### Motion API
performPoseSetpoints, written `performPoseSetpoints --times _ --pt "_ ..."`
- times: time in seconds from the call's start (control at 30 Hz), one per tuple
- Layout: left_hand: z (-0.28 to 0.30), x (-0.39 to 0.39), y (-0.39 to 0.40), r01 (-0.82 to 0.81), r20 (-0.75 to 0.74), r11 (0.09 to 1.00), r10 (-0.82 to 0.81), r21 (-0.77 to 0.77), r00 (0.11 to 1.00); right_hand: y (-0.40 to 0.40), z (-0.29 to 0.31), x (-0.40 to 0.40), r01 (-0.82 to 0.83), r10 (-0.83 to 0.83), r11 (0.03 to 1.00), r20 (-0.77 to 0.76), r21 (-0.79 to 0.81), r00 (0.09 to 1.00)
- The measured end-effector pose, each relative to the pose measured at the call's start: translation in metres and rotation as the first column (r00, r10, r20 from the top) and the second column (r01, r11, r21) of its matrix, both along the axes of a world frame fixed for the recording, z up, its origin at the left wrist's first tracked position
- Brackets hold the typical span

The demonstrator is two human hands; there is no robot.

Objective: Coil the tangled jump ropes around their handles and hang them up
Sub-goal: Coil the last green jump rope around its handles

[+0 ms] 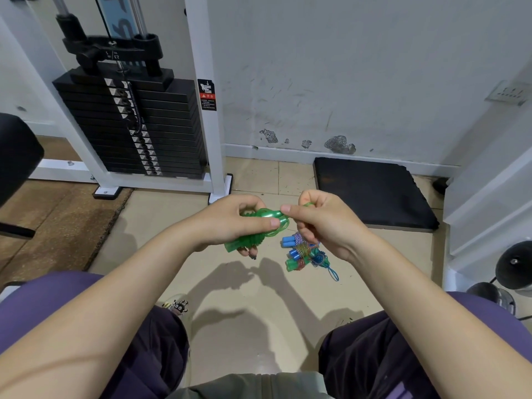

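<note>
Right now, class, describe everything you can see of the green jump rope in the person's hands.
The green jump rope looks like translucent plastic. Its handles are bunched together, ribbed in the middle, with green cord wound round them. The left hand grips the bundle above the tiled floor, one handle end poking out below. The right hand pinches the cord beside the bundle's top. It touches nothing else.
</note>
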State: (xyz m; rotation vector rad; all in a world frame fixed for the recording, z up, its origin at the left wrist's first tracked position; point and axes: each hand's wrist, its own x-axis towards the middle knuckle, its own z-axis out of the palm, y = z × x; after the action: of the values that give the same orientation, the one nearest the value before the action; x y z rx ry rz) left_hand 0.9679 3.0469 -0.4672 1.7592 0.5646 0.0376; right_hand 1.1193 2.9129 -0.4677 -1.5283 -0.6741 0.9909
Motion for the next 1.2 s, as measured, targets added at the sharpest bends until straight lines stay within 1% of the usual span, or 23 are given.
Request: performPoseSetpoints --times 0.03,0.07,0.13,0.17,0.2,0.23,0.3,0.37,0.43,0.5,0.53,0.6,0.67,0.73,0.83,0.93,0.97,1.07,1.2 --pt "0.000 0.001 -0.001 -0.025 0.009 1.000 0.025 0.002 1.000 0.001 0.000 -0.001 0.023 -0.023 0.999 0.011 0.049 1.000" --pt "-0.001 0.003 -0.002 -0.065 0.019 0.997 0.065 0.028 0.998 0.002 0.000 -0.002 0.045 -0.053 0.994 0.077 0.099 0.996" --pt "-0.003 0.006 -0.002 -0.148 0.051 0.983 0.143 0.105 0.988 0.003 0.003 -0.005 0.061 -0.112 0.984 0.314 0.168 0.943" --pt "-0.003 0.007 -0.003 -0.168 0.066 0.979 0.161 0.113 0.985 0.002 0.005 -0.006 0.057 -0.132 0.979 0.399 0.194 0.907" --pt "-0.002 0.008 -0.003 -0.166 0.081 0.981 0.158 0.096 0.984 0.001 0.008 -0.005 0.065 -0.153 0.974 0.421 0.217 0.894" --pt "-0.001 0.007 -0.004 -0.144 0.098 0.988 0.137 0.064 0.986 0.000 0.010 -0.001 0.081 -0.171 0.968 0.383 0.239 0.908" --pt "0.002 0.006 -0.006 -0.090 0.132 0.996 0.088 0.004 0.987 -0.003 0.013 0.008 0.119 -0.185 0.959 0.251 0.257 0.950" --pt "0.004 0.005 -0.006 -0.053 0.164 0.998 0.055 -0.014 0.985 -0.004 0.013 0.014 0.143 -0.178 0.958 0.125 0.250 0.976" --pt "0.004 0.005 -0.006 -0.040 0.174 0.999 0.043 -0.020 0.984 -0.002 0.008 0.017 0.143 -0.163 0.957 0.061 0.253 0.985" --pt "0.003 0.006 -0.005 -0.040 0.171 0.999 0.039 0.001 0.984 -0.001 0.006 0.018 0.152 -0.171 0.955 0.054 0.255 0.984" --pt "0.003 0.006 -0.004 -0.044 0.161 0.998 0.038 0.035 0.986 -0.001 0.007 0.018 0.149 -0.173 0.954 0.072 0.258 0.982" --pt "0.001 0.007 -0.002 -0.042 0.139 0.993 0.027 0.108 0.990 -0.001 0.009 0.018 0.113 -0.159 0.955 0.151 0.274 0.976" --pt "-0.004 0.010 -0.001 -0.028 0.108 0.993 0.016 0.113 0.994 0.000 0.011 0.017 0.064 -0.136 0.953 0.226 0.297 0.965" --pt "-0.008 0.011 -0.003 -0.002 0.107 0.999 -0.002 0.036 0.994 0.002 0.012 0.015 0.029 -0.110 0.954 0.258 0.299 0.960" --pt "-0.005 0.017 -0.012 0.029 0.140 0.998 -0.020 -0.059 0.990 0.002 0.015 0.017 0.005 -0.083 0.957 0.260 0.289 0.962" --pt "0.004 0.035 -0.022 -0.050 0.202 0.988 0.079 -0.146 0.976 0.001 0.022 0.028 -0.018 -0.045 0.961 0.221 0.276 0.974" --pt "0.007 0.043 -0.025 -0.054 0.221 0.986 0.089 -0.159 0.971 0.001 0.023 0.034 -0.018 -0.042 0.961 0.209 0.275 0.977" --pt "0.007 0.071 -0.030 -0.048 0.246 0.979 0.098 -0.199 0.964 -0.001 0.020 0.058 0.052 -0.102 0.962 0.173 0.269 0.980" --pt "-0.019 0.111 -0.034 -0.186 0.189 0.955 0.232 -0.233 0.954 0.000 -0.003 0.100 0.172 -0.209 0.967 0.197 0.189 0.958"
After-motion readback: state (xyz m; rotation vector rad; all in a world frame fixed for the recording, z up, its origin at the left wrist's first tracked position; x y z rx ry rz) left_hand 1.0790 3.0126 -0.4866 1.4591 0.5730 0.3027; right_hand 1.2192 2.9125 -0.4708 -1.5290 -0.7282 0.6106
